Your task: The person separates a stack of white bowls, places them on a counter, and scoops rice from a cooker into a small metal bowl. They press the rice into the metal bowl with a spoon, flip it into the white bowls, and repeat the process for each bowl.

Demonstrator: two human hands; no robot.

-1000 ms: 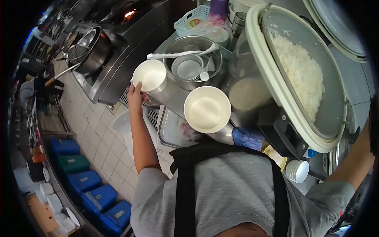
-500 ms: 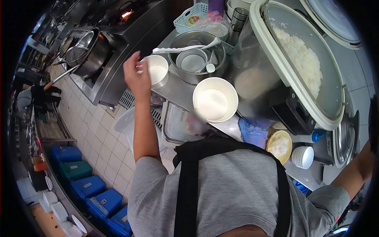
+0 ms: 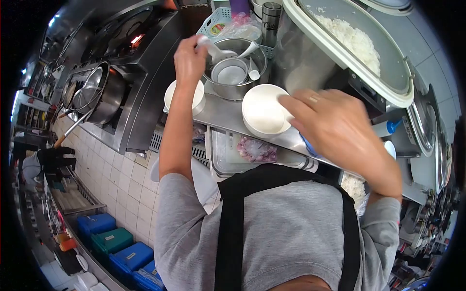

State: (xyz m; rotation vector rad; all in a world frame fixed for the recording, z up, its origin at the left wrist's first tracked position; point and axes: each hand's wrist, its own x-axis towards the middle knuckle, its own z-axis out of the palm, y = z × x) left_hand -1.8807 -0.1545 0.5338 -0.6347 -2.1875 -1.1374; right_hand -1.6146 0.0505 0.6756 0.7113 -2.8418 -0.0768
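Observation:
My left hand [image 3: 190, 62] is closed on the end of a white plastic utensil [image 3: 206, 45], blurred, its far part reaching over a steel pot [image 3: 235, 92]. Inside that pot sit a smaller metal bowl [image 3: 229, 74] and another white handle [image 3: 249, 50]. Below my left wrist stands a white tub [image 3: 198, 100], partly covered by the forearm. A second white tub [image 3: 264, 110], open at the top, stands at the counter edge. My right hand [image 3: 335, 125] is smeared by motion, its fingertips overlapping this tub's right rim.
A large tilted container [image 3: 402, 99] of white rice [image 3: 352, 41] stands at the back right. A steel tumbler [image 3: 270, 24] and a light blue basket [image 3: 213, 22] are behind the pot. Under the counter edge lies a tray [image 3: 223, 154] with a bag of shallots or similar [image 3: 257, 149]. The stove [image 3: 141, 72] is left.
My left hand has moved from beside the left tub to the white utensil and taken hold of it. My right hand has come in from the far right to the nearer tub.

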